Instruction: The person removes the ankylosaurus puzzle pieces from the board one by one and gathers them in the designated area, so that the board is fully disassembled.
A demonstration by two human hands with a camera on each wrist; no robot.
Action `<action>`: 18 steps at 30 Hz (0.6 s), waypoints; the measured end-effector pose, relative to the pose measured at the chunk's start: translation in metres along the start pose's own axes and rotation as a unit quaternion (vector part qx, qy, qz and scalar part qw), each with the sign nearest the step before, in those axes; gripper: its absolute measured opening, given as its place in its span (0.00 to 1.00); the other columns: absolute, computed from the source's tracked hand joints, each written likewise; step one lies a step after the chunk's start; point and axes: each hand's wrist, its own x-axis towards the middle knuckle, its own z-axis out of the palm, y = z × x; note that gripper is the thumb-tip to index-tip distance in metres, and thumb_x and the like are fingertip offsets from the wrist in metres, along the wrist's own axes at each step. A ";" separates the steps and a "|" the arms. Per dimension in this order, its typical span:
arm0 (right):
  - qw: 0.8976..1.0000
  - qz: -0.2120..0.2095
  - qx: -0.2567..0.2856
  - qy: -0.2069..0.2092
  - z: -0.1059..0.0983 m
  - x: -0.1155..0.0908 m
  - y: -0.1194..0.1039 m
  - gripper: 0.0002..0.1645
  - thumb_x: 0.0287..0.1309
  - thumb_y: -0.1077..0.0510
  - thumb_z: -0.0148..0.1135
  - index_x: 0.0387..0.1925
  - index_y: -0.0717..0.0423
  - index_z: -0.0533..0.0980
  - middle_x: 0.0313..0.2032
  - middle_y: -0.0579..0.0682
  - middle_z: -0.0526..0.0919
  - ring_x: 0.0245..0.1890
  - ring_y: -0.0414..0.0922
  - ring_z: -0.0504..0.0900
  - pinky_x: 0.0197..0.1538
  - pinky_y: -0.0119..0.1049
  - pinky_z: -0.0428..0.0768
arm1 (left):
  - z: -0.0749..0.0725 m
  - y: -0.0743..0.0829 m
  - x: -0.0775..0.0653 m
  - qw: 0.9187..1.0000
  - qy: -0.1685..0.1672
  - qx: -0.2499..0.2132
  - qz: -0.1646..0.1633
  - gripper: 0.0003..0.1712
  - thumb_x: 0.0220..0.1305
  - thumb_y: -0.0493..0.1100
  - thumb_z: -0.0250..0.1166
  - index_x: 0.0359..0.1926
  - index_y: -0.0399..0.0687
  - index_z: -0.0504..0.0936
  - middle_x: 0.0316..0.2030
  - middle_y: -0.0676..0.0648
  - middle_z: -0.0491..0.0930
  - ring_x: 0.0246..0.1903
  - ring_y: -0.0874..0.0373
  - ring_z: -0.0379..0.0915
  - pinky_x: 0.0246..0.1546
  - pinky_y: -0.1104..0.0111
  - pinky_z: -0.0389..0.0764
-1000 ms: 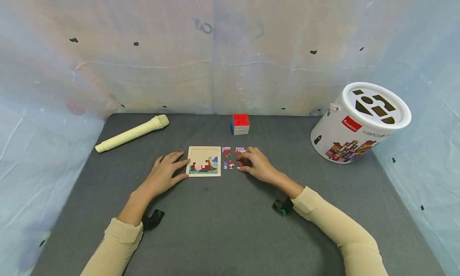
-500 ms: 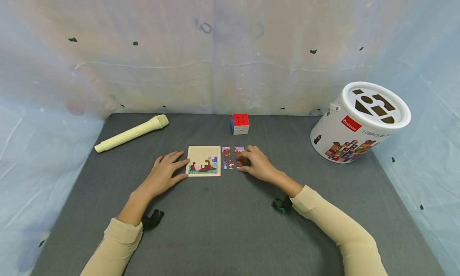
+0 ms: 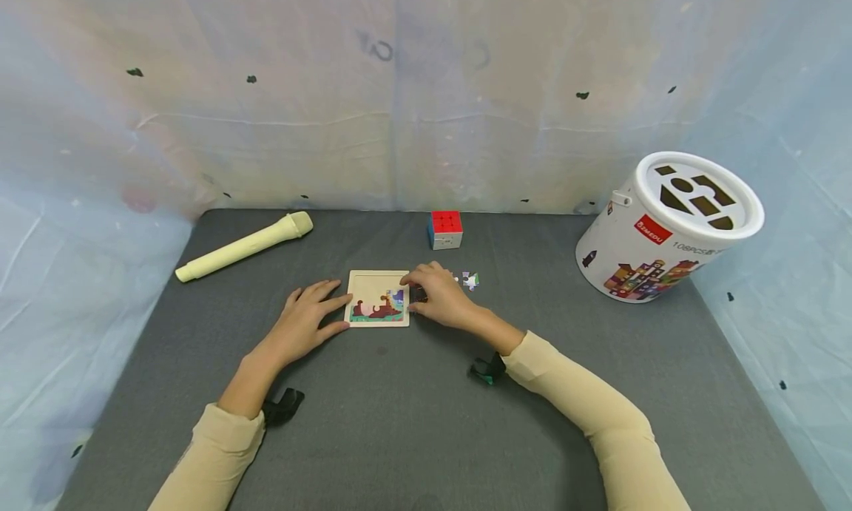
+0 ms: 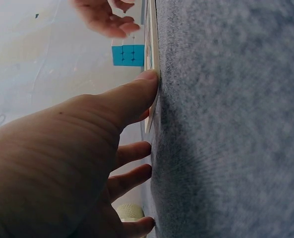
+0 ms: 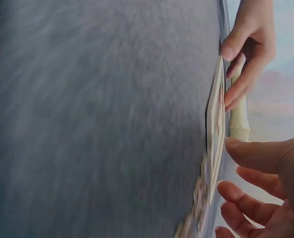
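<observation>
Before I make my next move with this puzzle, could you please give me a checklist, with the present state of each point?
1. Left hand at the board: ok, it touches the left edge.
2. Right hand free: ok, the right wrist view shows thumb and fingers apart, no piece between them.
3. Loose pieces all visible from above: not ok, the right hand covers some.
4. Number of loose pieces: cannot tell.
5. Cube and bucket clear of the board: ok, both stand apart.
</observation>
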 end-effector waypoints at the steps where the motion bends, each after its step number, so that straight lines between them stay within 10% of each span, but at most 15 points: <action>1: 1.000 -0.002 -0.004 -0.003 0.002 0.002 -0.001 0.24 0.53 0.61 0.76 0.52 0.60 0.81 0.46 0.55 0.82 0.48 0.51 0.73 0.49 0.47 0.72 | 0.000 0.000 0.000 1.000 0.000 0.001 0.000 0.32 0.64 0.52 0.70 0.66 0.45 0.77 0.69 0.33 0.65 0.70 0.36 0.55 0.62 0.30 0.52; 18: 0.999 0.015 0.005 -0.029 0.013 0.009 -0.014 0.27 0.53 0.64 0.76 0.55 0.59 0.78 0.47 0.56 0.80 0.48 0.52 0.73 0.49 0.46 0.74 | 0.002 -0.001 0.001 1.000 0.000 0.003 -0.005 0.32 0.64 0.51 0.70 0.67 0.46 0.76 0.69 0.34 0.65 0.70 0.36 0.55 0.63 0.31 0.51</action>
